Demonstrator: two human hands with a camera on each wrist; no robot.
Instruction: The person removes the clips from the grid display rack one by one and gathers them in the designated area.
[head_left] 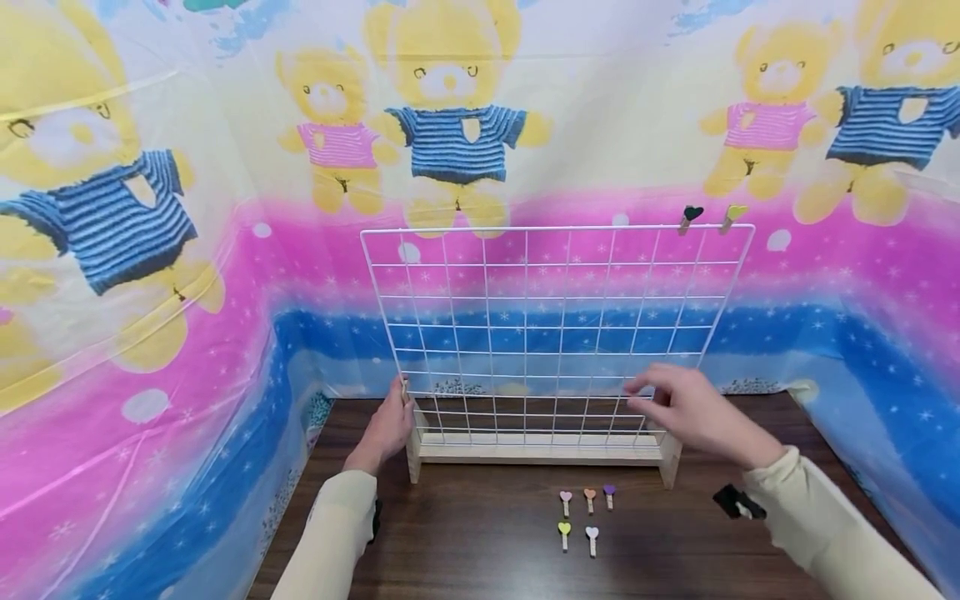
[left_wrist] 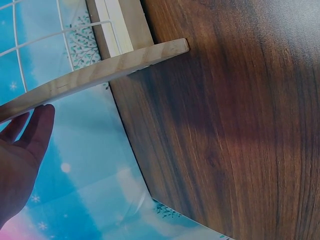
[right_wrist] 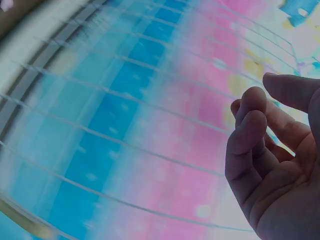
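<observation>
A white wire grid rack [head_left: 527,325] stands upright on a light wooden base [head_left: 540,450]. My left hand [head_left: 390,423] is at the rack's left side, and in the left wrist view its fingertips touch the outer face of the wooden side piece [left_wrist: 100,71]. Bent loosely, with nothing between thumb and fingers, my right hand [head_left: 686,408] hovers in front of the grid's lower right. A dark green heart clothespin [head_left: 691,217] and a yellow heart clothespin [head_left: 733,217] are clipped on the top wire at the right.
On the dark wooden table [head_left: 465,542], in front of the rack, lie a pink [head_left: 566,502], an orange [head_left: 590,499], a purple [head_left: 610,496], a yellow-green [head_left: 564,534] and a white heart clothespin [head_left: 592,539]. A bear-print cloth [head_left: 600,108] hangs behind and at both sides.
</observation>
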